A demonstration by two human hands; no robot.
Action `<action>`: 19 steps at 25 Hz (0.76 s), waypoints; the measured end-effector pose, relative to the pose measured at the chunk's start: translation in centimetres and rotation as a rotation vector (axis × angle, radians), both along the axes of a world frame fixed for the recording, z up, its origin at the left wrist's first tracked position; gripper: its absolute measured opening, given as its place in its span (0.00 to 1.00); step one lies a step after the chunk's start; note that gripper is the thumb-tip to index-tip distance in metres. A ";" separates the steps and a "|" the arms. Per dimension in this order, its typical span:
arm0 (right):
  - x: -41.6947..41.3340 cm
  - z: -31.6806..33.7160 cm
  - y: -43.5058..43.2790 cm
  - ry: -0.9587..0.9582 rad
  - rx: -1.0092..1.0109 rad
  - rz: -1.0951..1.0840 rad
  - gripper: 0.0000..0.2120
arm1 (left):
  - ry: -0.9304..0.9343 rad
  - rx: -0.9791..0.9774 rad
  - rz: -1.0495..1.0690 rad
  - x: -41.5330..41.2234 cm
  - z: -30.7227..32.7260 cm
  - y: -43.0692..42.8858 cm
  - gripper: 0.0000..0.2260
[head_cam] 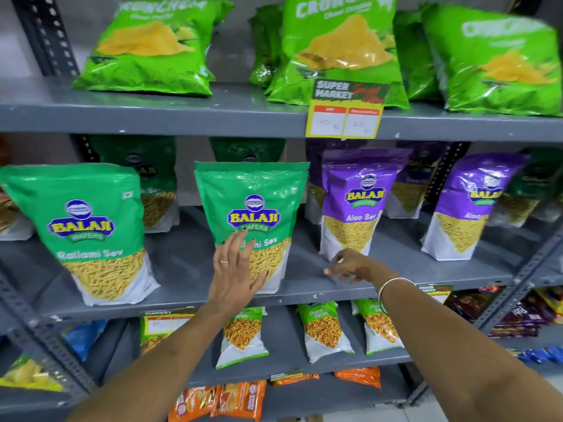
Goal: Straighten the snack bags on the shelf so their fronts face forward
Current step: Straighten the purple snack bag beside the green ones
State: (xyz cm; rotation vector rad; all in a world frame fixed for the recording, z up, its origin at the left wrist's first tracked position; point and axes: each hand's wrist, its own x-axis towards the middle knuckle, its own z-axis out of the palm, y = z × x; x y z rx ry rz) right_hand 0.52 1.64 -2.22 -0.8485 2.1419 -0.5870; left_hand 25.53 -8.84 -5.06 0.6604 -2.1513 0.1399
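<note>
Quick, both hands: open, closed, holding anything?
Left hand: open, fingers spread against the middle Ratlami Sev bag, not gripping.
Right hand: loosely curled, empty, above the shelf.

You have just one view, from the camera on your head. It looks forward and a bit down at the gray metal shelf (182,117), close enough that your arms reach it. The middle shelf board fills the center. The top board runs along the upper edge. Lower boards show at the bottom. The wide lens bends the edges.
</note>
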 end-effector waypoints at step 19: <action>-17.4 -3.9 0.4 -0.340 -0.551 0.145 0.27 | 0.160 1.346 -0.011 -23.5 -0.6 2.7 0.20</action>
